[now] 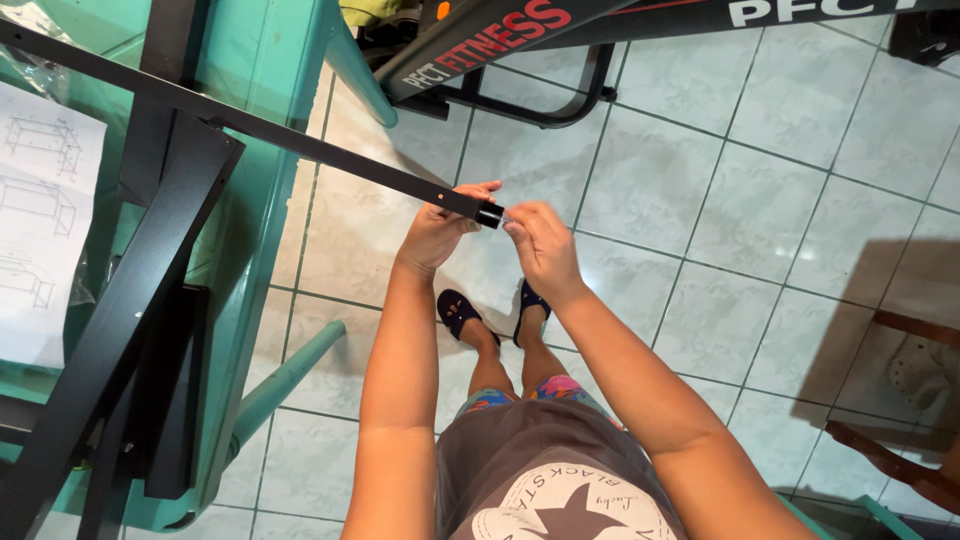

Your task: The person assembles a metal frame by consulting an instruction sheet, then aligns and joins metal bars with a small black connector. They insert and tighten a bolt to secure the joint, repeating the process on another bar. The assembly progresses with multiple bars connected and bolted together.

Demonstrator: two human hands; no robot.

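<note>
A long black metal bar (250,125) runs from the upper left across the teal table (265,70) and out over the tiled floor. My left hand (437,228) grips the bar just behind its free end, which carries a black end cap (489,214). My right hand (540,240) is pinched at that cap, fingertips touching a small pale part at its tip; the part is too small to identify. Both arms reach forward above my legs and dark shoes.
Other black metal frame pieces (140,300) lie on the teal table beside a white sheet of line drawings (40,210). A black exercise machine base (520,60) stands at the top. A wooden chair (900,400) is at the right, on pale floor tiles.
</note>
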